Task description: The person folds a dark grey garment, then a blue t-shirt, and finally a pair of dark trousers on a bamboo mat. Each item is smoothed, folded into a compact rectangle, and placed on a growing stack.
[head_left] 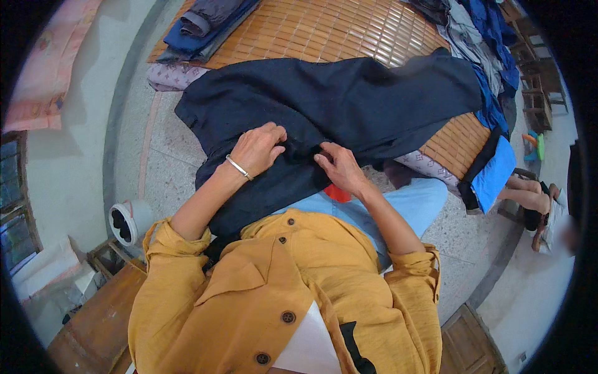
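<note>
Both hands' fingertips sink into the dark garment (349,106); the far clothes pile (479,37) is cut off.

The garment (349,106) is spread over the mat (330,31) and pinched between the left hand (258,149) and right hand (339,168), with folded clothes (199,28) beyond-left and piled clothes (479,37) beyond-right of that grip.

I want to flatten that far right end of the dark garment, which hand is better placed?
Probably the right hand: it rests on the dark navy garment nearer its right end, while the left hand lies farther left.
</note>
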The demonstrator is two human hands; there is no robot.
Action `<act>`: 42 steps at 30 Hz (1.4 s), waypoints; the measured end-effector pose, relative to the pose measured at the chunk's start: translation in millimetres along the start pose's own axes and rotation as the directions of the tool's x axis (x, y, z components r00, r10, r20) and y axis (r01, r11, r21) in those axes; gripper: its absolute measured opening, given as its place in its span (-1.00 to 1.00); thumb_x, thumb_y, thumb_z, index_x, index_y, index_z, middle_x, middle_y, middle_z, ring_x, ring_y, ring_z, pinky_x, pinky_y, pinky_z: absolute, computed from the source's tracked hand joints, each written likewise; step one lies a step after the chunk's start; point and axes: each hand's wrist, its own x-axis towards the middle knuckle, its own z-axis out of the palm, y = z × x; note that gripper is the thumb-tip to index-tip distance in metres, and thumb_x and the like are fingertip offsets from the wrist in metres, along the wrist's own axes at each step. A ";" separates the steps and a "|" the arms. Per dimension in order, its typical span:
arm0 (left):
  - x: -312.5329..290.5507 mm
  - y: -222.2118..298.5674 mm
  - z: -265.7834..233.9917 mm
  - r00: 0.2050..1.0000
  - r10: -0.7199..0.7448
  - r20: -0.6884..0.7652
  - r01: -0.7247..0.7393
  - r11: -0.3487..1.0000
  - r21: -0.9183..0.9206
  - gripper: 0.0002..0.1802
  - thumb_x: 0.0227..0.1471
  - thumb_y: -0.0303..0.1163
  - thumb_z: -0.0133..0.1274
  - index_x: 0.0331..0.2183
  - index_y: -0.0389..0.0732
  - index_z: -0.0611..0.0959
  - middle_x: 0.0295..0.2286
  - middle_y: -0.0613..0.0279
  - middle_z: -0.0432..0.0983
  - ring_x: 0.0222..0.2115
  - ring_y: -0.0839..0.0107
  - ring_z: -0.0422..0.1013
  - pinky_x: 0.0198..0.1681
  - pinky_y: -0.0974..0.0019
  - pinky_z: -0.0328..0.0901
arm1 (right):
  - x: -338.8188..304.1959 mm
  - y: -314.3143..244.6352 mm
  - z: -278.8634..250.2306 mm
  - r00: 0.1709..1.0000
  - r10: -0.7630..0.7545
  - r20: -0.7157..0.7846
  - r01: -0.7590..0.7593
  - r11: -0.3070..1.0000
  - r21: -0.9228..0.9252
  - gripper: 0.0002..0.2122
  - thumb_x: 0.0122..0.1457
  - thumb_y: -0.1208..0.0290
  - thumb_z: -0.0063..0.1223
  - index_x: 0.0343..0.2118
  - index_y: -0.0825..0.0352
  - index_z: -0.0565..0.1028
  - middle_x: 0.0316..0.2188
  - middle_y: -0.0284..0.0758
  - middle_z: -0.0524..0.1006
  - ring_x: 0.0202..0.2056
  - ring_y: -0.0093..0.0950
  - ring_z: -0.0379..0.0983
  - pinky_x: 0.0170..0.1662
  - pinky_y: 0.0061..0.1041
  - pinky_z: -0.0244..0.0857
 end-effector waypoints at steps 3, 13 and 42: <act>6.5 0.4 10.5 0.986 0.076 -0.149 -0.079 0.997 -0.013 -0.69 -0.21 -0.54 0.15 -0.31 -0.24 0.50 -0.44 0.11 0.38 -0.49 0.17 0.41 -0.40 0.24 0.32 | 7.0 9.6 23.9 0.977 -0.054 -0.205 0.118 0.942 0.314 -0.78 0.06 0.36 0.09 -0.42 0.46 0.43 -0.60 -0.27 0.44 -0.58 -0.40 0.33 -0.42 -0.45 0.23; 13.1 -14.1 27.1 0.968 -0.223 -0.117 0.162 0.906 -0.391 -0.90 -0.12 -0.60 0.08 -0.42 -0.34 0.56 -0.45 0.14 0.43 -0.58 0.43 0.48 -0.51 0.44 0.36 | 28.3 8.4 53.4 0.924 0.354 -0.148 -0.155 0.699 0.698 -0.73 0.07 0.31 0.13 -0.62 0.38 0.42 -0.68 -0.54 0.32 -0.59 -0.72 0.13 -0.56 -0.61 0.04; 16.2 24.9 23.5 0.938 -0.076 -0.339 -0.005 0.973 -0.232 -0.61 -0.30 -0.42 0.23 -0.42 -0.23 0.36 -0.49 0.20 0.22 -0.54 0.35 0.23 -0.52 0.39 0.19 | 16.0 -45.0 19.5 0.976 0.129 -0.175 0.060 0.613 0.787 -0.76 0.13 0.35 0.00 -0.60 0.37 0.36 -0.65 -0.57 0.21 -0.54 -0.75 0.11 -0.53 -0.63 0.05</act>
